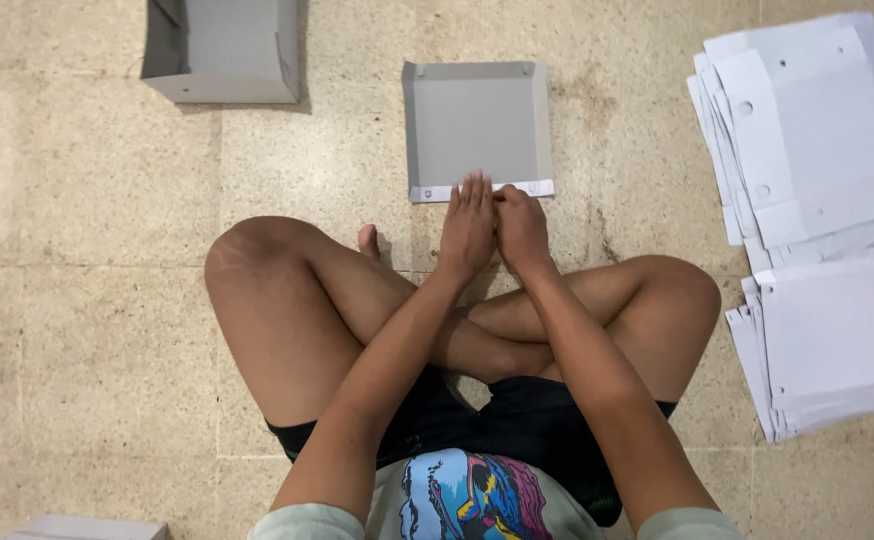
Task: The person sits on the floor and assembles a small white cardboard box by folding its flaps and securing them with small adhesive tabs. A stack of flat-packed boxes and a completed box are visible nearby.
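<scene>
Both hands (pixel 495 225) press the flat grey tray's (pixel 477 125) near edge, seemingly.

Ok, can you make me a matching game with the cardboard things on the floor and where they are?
Things:
1. grey folded tray
2. grey open box
3. stacks of flat white cut-outs
4. left hand

Places:
A. far right on the floor
B. top left corner
C. on the tray's near edge, beside the right hand
D. in the middle, just past the hands

Pairs: 1-D, 2-B, 3-A, 4-C
</scene>
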